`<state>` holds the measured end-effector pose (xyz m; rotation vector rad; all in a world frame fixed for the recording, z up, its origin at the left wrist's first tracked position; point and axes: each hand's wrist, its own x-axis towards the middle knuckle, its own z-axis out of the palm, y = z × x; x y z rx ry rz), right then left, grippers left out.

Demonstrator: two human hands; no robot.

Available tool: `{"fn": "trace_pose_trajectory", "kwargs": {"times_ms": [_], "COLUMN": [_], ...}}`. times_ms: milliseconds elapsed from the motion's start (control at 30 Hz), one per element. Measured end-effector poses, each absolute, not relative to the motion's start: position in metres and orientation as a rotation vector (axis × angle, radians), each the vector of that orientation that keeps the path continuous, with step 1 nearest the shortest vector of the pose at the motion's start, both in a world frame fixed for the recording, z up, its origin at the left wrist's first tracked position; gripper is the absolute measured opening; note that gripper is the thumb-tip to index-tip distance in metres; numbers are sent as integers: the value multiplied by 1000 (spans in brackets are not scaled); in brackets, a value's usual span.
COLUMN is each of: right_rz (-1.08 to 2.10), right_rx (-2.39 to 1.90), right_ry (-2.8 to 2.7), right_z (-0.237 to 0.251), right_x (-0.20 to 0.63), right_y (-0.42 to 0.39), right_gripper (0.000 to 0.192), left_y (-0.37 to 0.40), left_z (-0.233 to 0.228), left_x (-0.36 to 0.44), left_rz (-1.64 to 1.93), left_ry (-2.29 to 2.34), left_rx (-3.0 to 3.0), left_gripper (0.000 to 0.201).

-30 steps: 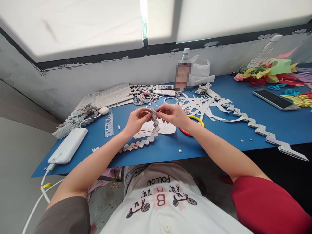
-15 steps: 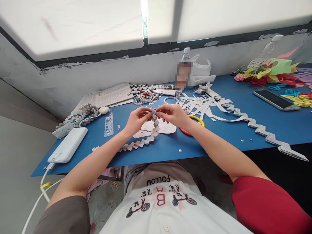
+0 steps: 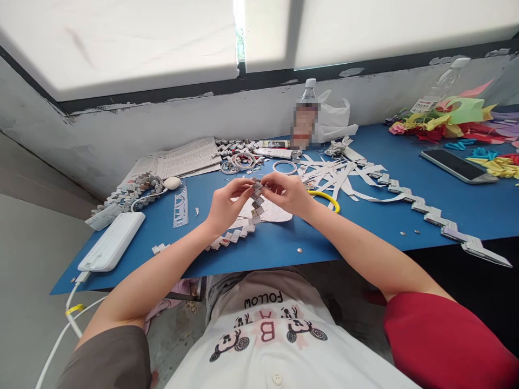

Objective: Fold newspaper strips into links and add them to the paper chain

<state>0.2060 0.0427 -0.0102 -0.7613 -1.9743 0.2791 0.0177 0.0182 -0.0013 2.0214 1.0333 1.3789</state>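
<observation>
Paper chain (image 3: 243, 227) — cluttered blue table (image 3: 365, 216), seemingly windowside.

The left hand (image 3: 225, 204) and right hand (image 3: 288, 193) pinch the top end of a folded paper chain (image 3: 254, 197) between fingertips, raised over the blue surface (image 3: 357, 221); below the grip the chain trails down and off to the left along the surface; just right of the grip lies a yellow ring (image 3: 326, 196); behind it, white paper strips (image 3: 336, 174); well left, a white power bank (image 3: 111, 241).
</observation>
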Motion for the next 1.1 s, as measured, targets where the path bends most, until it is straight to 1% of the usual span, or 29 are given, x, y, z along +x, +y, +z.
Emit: {"fn": "trace_pose_trajectory", "kwargs": {"times_ms": [233,500,600,733,900,1000,1100], "right_rz": [-16,-101,-113,-52,24,-18,-79], "right_rx": [-507,-394,-409,-545,-616,-607,-587], "right_ry": [-1914,-1926,-1931,-1984,-1989,-2009,-2030], "right_z": [-14,-18,-19,-21,-22,-22,-22], "right_x": [206,207,208,209,209,208,208], "right_y": [41,45,45,45,44,45,46], "right_gripper": [4,4,5,9,12,13,12], "left_y": [17,22,20,15,13,13,11], "left_z": [-3,-7,-5,0,2,2,3], "left_x": [14,10,9,8,10,13,17], "left_rz": [1627,1717,1658,1530,1491,1492,1460], "left_ry": [910,780,800,914,961,970,973], "left_rx": [2289,2459,2444,2388,2322,2240,2139], "left_gripper": [13,19,16,16,15,14,18]}}
